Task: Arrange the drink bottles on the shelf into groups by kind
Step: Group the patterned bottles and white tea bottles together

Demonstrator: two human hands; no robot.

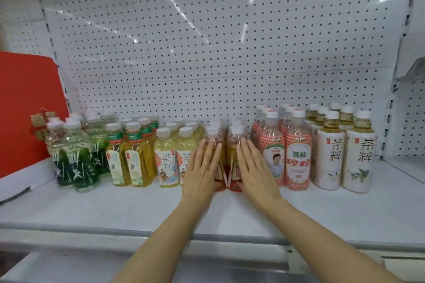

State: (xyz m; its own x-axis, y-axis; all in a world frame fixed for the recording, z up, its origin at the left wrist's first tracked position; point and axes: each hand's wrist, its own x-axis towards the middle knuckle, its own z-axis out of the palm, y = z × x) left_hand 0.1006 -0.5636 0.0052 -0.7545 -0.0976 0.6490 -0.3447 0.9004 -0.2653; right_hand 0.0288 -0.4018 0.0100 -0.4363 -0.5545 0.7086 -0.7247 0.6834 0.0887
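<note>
A white perforated metal back panel [207, 53] stands behind the white metal shelf [138, 209]. On the shelf the plastic drink bottles stand in rows by kind. In the middle are the amber bottles with red labels [232, 145]. The left hand [202, 172] and the right hand [255, 172] press flat on their fronts, fingers straight, gripping nothing.
</note>
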